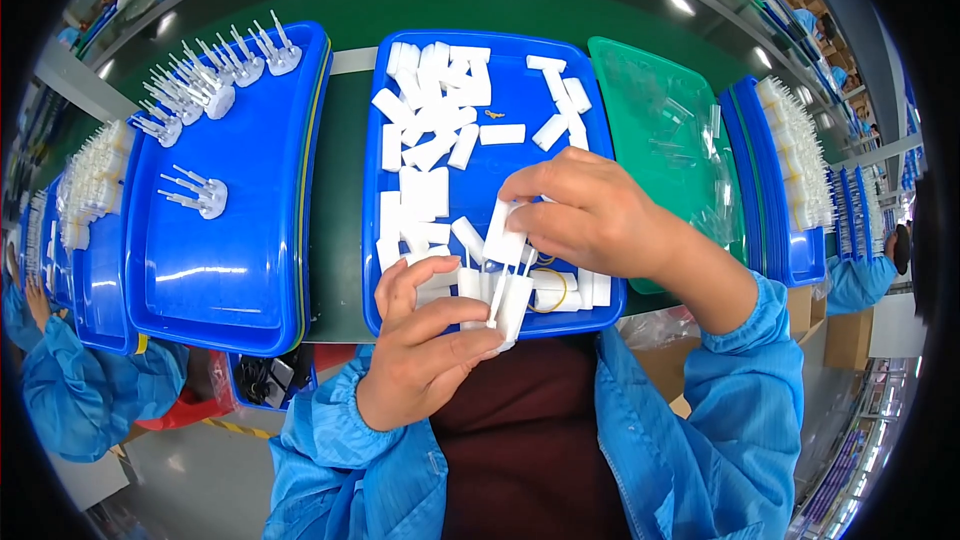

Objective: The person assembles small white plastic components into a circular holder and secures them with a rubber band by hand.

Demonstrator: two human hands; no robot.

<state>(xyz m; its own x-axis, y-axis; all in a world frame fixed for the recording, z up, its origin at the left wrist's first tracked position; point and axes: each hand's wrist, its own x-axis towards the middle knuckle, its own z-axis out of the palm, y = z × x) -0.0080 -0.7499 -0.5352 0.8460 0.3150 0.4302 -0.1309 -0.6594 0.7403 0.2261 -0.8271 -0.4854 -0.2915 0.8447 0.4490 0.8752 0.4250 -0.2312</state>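
Observation:
In front of my chest, my left hand (pixel 430 345) is closed around the lower part of a white piece (pixel 514 305) with thin white rods standing up from it. My right hand (pixel 585 215) pinches a white rectangular block (pixel 503 235) from above, at the upper ends of those rods. Whether the rods go into the block or only touch it, I cannot tell. Below both hands lies a blue tray (pixel 615 240) with many loose white blocks (pixel 432 190). A yellow rubber band (pixel 562 292) is among the blocks near my right hand.
At left, a blue tray (pixel 220 280) holds white round-based parts with upright rods (pixel 208 198). A green tray (pixel 640 140) with clear pieces (pixel 700 130) stands to the right, beside stacked blue trays (pixel 750 180) and a rack of white parts (pixel 795 155). Co-workers' blue sleeves (pixel 95 390) show at the sides.

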